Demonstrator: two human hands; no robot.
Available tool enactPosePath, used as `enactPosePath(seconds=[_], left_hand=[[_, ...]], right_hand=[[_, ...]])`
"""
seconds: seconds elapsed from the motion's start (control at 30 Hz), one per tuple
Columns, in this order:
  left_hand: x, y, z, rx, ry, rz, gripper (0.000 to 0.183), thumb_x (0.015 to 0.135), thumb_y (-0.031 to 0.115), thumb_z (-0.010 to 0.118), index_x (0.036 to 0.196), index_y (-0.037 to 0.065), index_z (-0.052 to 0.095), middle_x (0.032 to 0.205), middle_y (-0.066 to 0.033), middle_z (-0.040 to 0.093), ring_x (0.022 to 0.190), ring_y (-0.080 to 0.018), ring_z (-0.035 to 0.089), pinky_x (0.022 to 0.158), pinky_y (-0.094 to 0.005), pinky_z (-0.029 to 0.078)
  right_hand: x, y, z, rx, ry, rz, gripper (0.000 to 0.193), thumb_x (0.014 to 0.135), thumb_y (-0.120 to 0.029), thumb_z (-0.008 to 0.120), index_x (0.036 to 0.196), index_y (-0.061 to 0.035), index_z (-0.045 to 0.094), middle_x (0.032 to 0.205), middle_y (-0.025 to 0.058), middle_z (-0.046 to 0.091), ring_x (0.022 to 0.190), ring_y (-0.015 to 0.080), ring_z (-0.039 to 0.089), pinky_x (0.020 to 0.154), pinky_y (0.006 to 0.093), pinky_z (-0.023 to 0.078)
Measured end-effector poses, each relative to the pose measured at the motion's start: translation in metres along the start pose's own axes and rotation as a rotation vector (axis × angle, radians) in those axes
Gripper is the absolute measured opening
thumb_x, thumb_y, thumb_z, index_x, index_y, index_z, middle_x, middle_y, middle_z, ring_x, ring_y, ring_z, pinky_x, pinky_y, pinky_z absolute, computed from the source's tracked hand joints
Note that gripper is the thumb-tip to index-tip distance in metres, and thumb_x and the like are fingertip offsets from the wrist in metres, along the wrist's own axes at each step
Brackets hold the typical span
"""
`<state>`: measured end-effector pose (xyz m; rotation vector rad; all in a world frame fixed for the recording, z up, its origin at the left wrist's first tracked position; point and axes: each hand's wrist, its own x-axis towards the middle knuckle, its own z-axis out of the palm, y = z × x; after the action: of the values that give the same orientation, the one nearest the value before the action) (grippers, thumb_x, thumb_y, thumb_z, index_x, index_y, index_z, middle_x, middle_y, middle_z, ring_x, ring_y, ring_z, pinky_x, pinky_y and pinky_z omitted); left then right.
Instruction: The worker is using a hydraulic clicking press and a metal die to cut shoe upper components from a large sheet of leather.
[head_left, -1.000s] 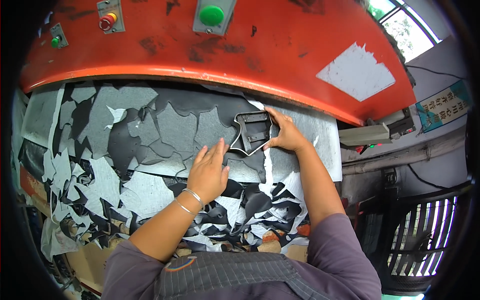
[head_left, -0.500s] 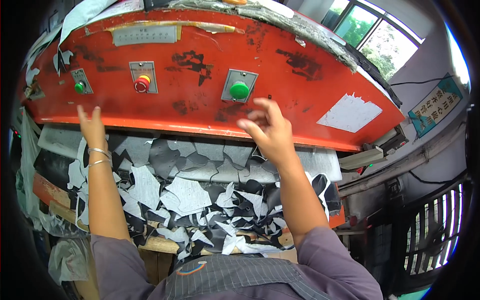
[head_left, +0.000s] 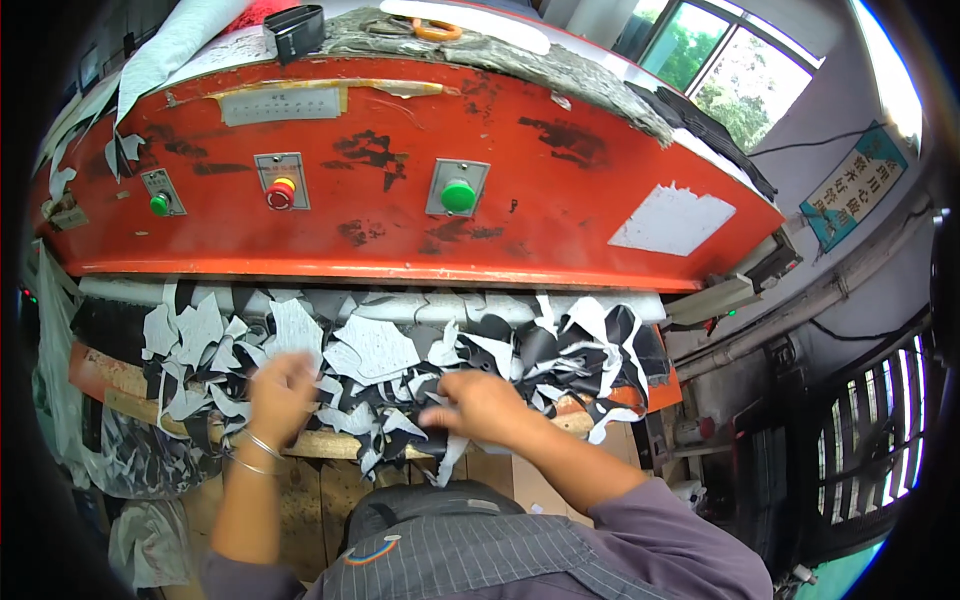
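My left hand [head_left: 282, 398], with two bracelets at the wrist, hovers over the near left part of a heap of cut scraps [head_left: 372, 350], white on one side and black or grey on the other. Its fingers are smeared by motion, so whether they grip anything is unclear. My right hand [head_left: 474, 405] is low over the near middle of the heap, thumb and forefinger apart, with nothing visible between them. The scraps lie along a ledge with a worn wooden front edge [head_left: 330, 444], under a red press machine [head_left: 330, 235].
Above the ledge, the machine's front carries a large green button [head_left: 458, 197], a red stop button [head_left: 281, 194] and a small green button [head_left: 160, 204]. A clear bag of scraps [head_left: 150, 460] hangs at the lower left. An orange ring-shaped handle [head_left: 437, 31] lies on top.
Both hands have come down and back from near the machine's buttons to the scraps at the near edge. Scraps have shifted nearer, some hanging over the edge. The view has moved slightly.
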<state>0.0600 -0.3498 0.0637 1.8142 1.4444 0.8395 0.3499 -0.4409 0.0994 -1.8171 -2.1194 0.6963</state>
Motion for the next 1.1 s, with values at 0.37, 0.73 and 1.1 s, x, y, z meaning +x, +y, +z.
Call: enactPosePath(seconds=[0.37, 0.73, 1.1], left_hand=[[-0.079, 0.044, 0.104, 0.286, 0.0, 0.462, 0.011, 0.073, 0.019, 0.07, 0.072, 0.008, 0.069, 0.074, -0.0079, 0.063, 0.075, -0.029, 0.059, 0.065, -0.0382, 0.05], [-0.005, 0.093, 0.085, 0.333, -0.478, 0.2, 0.035, 0.08, 0.041, 0.066, 0.071, 0.007, 0.071, 0.066, -0.0105, 0.064, 0.066, -0.0309, 0.063, 0.06, -0.0399, 0.05], [0.153, 0.122, 0.245, 0.356, -0.196, 0.399, 0.023, 0.079, 0.023, 0.07, 0.092, 0.005, 0.064, 0.09, -0.0123, 0.058, 0.093, -0.0323, 0.055, 0.081, -0.0418, 0.046]], right_hand=[[-0.047, 0.033, 0.069, -0.297, 0.232, -0.094, 0.032, 0.055, -0.013, 0.074, 0.084, -0.0046, 0.063, 0.082, 0.0107, 0.06, 0.084, 0.0284, 0.062, 0.069, 0.0383, 0.053], [0.048, 0.081, -0.072, 0.062, -0.069, 0.224, 0.06, 0.077, -0.053, 0.068, 0.117, -0.0092, 0.062, 0.106, 0.0267, 0.062, 0.099, 0.0392, 0.06, 0.084, 0.0461, 0.05], [0.166, 0.217, -0.108, 0.263, 0.358, 0.55, 0.065, 0.064, -0.039, 0.072, 0.113, 0.0017, 0.062, 0.115, 0.0299, 0.056, 0.113, 0.0406, 0.051, 0.095, 0.0404, 0.044]])
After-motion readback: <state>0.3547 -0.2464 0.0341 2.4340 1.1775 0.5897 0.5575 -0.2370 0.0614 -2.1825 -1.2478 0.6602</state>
